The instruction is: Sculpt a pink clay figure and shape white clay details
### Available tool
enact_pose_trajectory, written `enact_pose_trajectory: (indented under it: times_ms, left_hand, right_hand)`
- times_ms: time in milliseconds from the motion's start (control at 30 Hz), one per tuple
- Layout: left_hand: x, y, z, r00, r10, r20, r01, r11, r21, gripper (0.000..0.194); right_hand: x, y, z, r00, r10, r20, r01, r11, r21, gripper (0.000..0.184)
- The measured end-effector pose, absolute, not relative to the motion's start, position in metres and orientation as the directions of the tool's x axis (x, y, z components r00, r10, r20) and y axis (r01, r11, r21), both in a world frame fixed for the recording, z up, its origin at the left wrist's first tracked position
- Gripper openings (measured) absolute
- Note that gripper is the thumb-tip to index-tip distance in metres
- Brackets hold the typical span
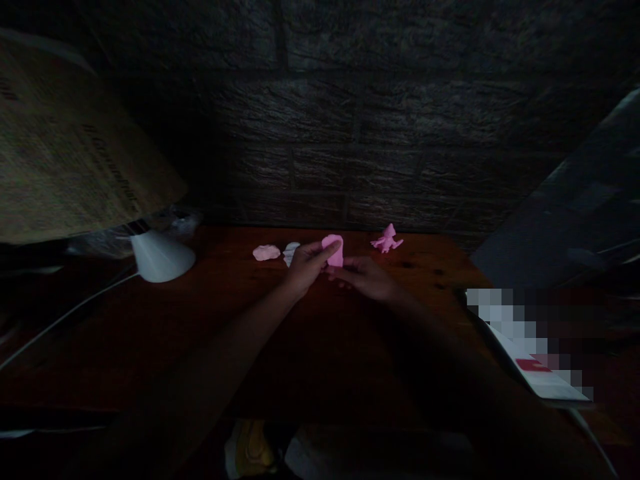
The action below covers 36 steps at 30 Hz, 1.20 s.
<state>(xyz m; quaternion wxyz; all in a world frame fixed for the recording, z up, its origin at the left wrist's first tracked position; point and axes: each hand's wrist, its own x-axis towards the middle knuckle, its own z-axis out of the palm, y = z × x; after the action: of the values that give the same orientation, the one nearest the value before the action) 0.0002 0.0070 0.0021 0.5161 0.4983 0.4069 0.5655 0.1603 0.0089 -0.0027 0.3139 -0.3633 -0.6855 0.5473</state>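
Observation:
A flattened piece of bright pink modelling clay [334, 248] is held up between both hands above the wooden table. My left hand [306, 267] is closed on its left side, with the thumb lying across its face. My right hand [367, 277] pinches its lower right edge between thumb and fingers. Just left of my left hand lies a white crumpled piece [291, 252], partly hidden by that hand. Farther left rests a pale pink lump of clay [266, 253]. To the right stands a small pink figure [387, 239] with thin protruding parts.
A lamp with a white cone base [163, 256] and a large printed brown shade [75, 147] stands at the left, its cable trailing toward me. Behind the table [225, 347] rises a dark stone wall [320, 120]. A partly pixelated screen or tablet [545, 380] lies at the right edge.

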Motion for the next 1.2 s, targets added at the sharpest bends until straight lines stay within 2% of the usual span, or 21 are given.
enact_pose_trajectory:
  times_ms: [167,300,467,867,1000,1200]
  left_hand:
    - [0.0001,0.0077,0.0019,-0.011,0.986,0.167,-0.154,-0.167,0.974,0.05]
    - [-0.0001,0.0056,0.004,-0.018,0.975,0.22,-0.116,-0.221,0.969,0.051]
    - [0.0011,0.0067,0.0036,-0.028,0.984,0.177,-0.159,-0.179,0.971,0.048]
    - [-0.0027,0.0074,0.0063,-0.05,0.966,0.254,-0.153,-0.259,0.954,0.041]
    - [-0.0018,0.0085,0.0053,-0.061,0.974,0.217,-0.177,-0.224,0.958,0.046]
    - [0.0016,0.0099,0.0012,0.05,0.992,0.118,-0.191,-0.106,0.976,0.043]
  right_hand:
    - [0.1607,0.0093,-0.0032,-0.548,0.836,0.022,0.164,0.133,-0.977,0.04]
    - [0.1613,0.0097,-0.0036,-0.555,0.831,0.02,0.173,0.138,-0.975,0.036]
    - [0.1615,0.009,-0.0021,-0.559,0.829,0.017,0.174,0.137,-0.975,0.032]
    - [0.1616,0.0076,-0.0016,-0.563,0.826,0.009,0.209,0.153,-0.966,0.03]
    - [0.1609,0.0087,-0.0047,-0.552,0.833,0.027,0.151,0.132,-0.98,0.029]
    - [0.1611,0.011,-0.0054,-0.525,0.85,0.038,0.133,0.126,-0.983,0.03]
